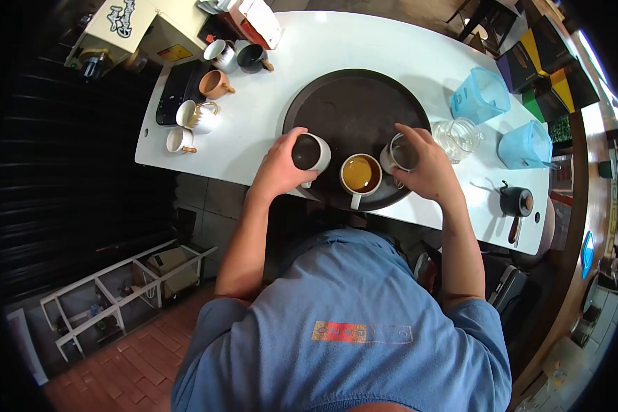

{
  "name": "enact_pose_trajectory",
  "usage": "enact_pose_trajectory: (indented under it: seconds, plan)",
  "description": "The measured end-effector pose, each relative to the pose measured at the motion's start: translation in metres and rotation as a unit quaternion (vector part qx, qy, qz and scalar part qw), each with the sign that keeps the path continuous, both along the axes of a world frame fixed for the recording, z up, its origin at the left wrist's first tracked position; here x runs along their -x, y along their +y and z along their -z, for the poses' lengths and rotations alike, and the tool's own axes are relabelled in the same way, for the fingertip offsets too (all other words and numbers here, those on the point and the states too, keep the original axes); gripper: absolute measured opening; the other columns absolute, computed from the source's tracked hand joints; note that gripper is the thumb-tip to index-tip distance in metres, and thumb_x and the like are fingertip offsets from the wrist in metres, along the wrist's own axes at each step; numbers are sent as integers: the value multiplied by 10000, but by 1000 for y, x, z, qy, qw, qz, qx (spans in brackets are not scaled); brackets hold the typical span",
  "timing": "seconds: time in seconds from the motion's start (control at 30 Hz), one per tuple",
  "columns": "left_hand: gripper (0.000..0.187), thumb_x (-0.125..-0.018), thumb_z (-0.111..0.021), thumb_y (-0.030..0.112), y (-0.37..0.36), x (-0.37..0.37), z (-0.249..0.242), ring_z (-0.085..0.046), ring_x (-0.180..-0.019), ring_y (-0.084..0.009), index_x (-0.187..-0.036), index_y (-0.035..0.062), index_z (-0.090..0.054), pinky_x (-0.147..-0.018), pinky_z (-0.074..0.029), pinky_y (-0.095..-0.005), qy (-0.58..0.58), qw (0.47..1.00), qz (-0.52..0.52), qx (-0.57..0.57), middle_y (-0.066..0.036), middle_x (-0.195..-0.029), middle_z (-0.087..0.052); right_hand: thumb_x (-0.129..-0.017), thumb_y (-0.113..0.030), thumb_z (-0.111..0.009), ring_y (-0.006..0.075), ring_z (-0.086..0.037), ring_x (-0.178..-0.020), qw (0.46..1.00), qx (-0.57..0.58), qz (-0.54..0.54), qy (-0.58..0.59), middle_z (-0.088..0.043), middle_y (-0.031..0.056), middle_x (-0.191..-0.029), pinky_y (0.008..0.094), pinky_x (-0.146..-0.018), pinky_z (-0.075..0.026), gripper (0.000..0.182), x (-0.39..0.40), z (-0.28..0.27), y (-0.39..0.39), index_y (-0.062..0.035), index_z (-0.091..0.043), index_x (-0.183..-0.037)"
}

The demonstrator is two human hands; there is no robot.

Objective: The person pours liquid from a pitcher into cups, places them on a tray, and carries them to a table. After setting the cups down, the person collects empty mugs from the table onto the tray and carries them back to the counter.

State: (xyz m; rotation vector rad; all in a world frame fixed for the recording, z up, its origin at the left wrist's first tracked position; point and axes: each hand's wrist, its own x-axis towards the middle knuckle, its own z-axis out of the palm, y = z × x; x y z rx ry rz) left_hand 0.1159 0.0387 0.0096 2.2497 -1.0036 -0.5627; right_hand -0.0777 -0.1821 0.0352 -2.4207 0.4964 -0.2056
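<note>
A round dark tray (350,103) lies on the white table in front of me, with three mugs on its near part. My left hand (279,167) is closed around a white mug (324,155) with a dark inside, at the tray's near left edge. On the right, my right hand (426,165) grips a second pale mug (386,158) by its sides, thumb and fingers around the rim. Between them stands a mug (361,174) holding golden-brown liquid, its handle pointing towards me. Neither hand touches this middle mug.
Several mugs stand at the left, among them a brown mug (216,84) and a black mug (253,58). Right of the tray are a glass jar (458,139), two blue plastic containers (481,96) and a small dark pot (515,201). A cream machine (125,24) stands at the back left.
</note>
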Motion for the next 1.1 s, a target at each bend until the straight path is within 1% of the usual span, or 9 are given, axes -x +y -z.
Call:
enact_pose_trajectory:
  seconds: [0.1,0.17,0.2,0.3,0.37,0.57,0.73,0.87,1.1]
  plan:
    - [764,-600,-786,187,12,-9,-8,-510,-1152,-336,-1278,114,-441,-962,-426,-406,-13,999,-29,36,-159,-1240,-531,-660,-176,-716,341,-583,-1022,999,21,2,-40,-557,170,-1163,398,-873,-482,687,-16,-9,-9,-114,-476,-1300]
    - [769,-605,-794,199,22,-19,-12,-504,-1162,-335,-1282,91,-444,-966,-423,-408,-29,997,-55,54,-172,-1247,-526,-616,-141,-748,345,-574,-1050,997,19,22,-76,-574,186,-1137,397,-900,-464,736,-33,-19,-13,-80,-471,-1295]
    - [777,-602,-812,183,27,-23,-16,-537,-1141,-306,-1278,54,-453,-958,-424,-380,-41,995,-71,64,-182,-1203,-561,-628,-177,-760,340,-580,-1050,994,45,27,-98,-586,198,-1122,393,-902,-463,713,-43,-22,-15,-47,-474,-1268]
    - [774,-608,-812,189,44,-42,-15,-540,-1135,-302,-1279,50,-452,-960,-423,-381,-42,991,-107,74,-183,-1195,-565,-639,-212,-772,329,-583,-1057,988,78,62,-116,-588,209,-1129,387,-906,-462,694,-80,-26,-15,-21,-477,-1238]
    - [778,-608,-815,193,55,-50,-17,-534,-1141,-299,-1281,52,-451,-964,-420,-384,-44,989,-124,69,-182,-1204,-559,-640,-265,-757,355,-575,-1041,985,92,50,-138,-584,221,-1104,404,-897,-462,681,-111,-22,-18,-2,-482,-1206]
    - [800,-599,-822,208,91,-76,-6,-515,-1165,-305,-1289,54,-448,-969,-417,-390,-45,984,-162,66,-187,-1231,-539,-621,-266,-773,340,-573,-1065,993,80,12,-86,-569,226,-1141,394,-923,-461,738,-209,-13,-13,-23,-486,-1256]
    - [812,-614,-809,259,112,-98,11,-483,-1194,-332,-1312,105,-425,-980,-410,-413,-23,983,-178,45,-173,-1277,-500,-619,-275,-757,339,-568,-1071,996,83,0,-44,-561,229,-1151,389,-934,-456,755,-270,8,-7,-26,-477,-1275]
    - [802,-599,-817,203,117,-111,20,-518,-1161,-299,-1299,81,-446,-963,-422,-388,-38,982,-177,49,-167,-1226,-545,-627,-265,-749,329,-560,-1084,996,80,-10,-33,-559,226,-1168,381,-942,-451,760,-301,23,-5,-15,-462,-1285]
    - [818,-598,-811,252,109,-129,20,-521,-1140,-334,-1310,117,-434,-946,-434,-416,-10,986,-167,24,-168,-1240,-518,-636,-254,-743,326,-542,-1107,994,104,-24,-31,-562,217,-1172,383,-958,-436,749,-337,42,-13,-4,-452,-1280]
